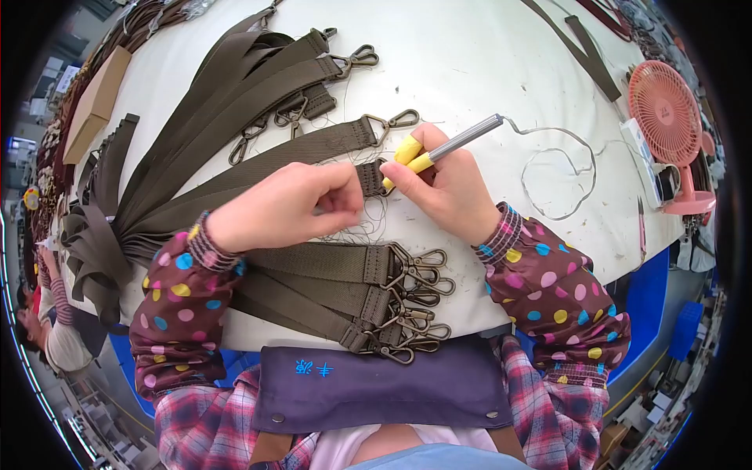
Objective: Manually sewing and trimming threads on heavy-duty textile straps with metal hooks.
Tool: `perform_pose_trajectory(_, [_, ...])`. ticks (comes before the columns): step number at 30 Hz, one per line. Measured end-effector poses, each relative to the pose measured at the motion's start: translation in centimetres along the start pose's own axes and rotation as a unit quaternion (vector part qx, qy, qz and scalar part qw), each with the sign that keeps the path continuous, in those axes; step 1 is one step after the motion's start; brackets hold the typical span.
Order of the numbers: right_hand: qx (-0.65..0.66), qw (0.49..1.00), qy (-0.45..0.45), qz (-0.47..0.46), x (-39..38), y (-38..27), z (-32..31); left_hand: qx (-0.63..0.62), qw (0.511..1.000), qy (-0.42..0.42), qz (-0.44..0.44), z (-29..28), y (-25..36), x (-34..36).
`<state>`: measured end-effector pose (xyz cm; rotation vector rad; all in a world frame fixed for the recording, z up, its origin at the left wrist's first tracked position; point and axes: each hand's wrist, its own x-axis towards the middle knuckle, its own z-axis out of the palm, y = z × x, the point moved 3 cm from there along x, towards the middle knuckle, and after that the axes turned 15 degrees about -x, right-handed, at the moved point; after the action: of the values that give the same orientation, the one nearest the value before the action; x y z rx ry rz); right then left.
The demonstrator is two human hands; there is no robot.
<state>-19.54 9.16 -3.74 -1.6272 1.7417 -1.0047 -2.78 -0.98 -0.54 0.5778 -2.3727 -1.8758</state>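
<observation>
My right hand grips a corded pen-shaped tool, grey above and yellow below. A yellow wrap covers one of its fingertips. The tool's lower end is at the metal ring on a dark olive webbing strap, and the thumb is close to that ring. To the left, my left hand is closed with curled fingers over the same strap. What its fingertips pinch is hidden. Loose dark threads lie around the strap end. Just beyond is another strap with a snap hook.
A bundle of straps with snap hooks lies near the table's front edge. More straps spread at the far left, beside a cardboard box. A pink fan and white power strip stand right. The tool's cord loops across the white table.
</observation>
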Motion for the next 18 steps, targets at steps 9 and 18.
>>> perform_pose_trajectory(9, [0.088,0.994,0.058,-0.036,-1.0,1.2,0.3,0.206,0.962,-0.116,0.135,0.1,0.1,3.4])
perform_pose_trajectory(18, [0.050,0.997,0.040,-0.036,-1.1,1.1,0.1,0.223,0.952,-0.161,0.133,0.4,0.2,5.2])
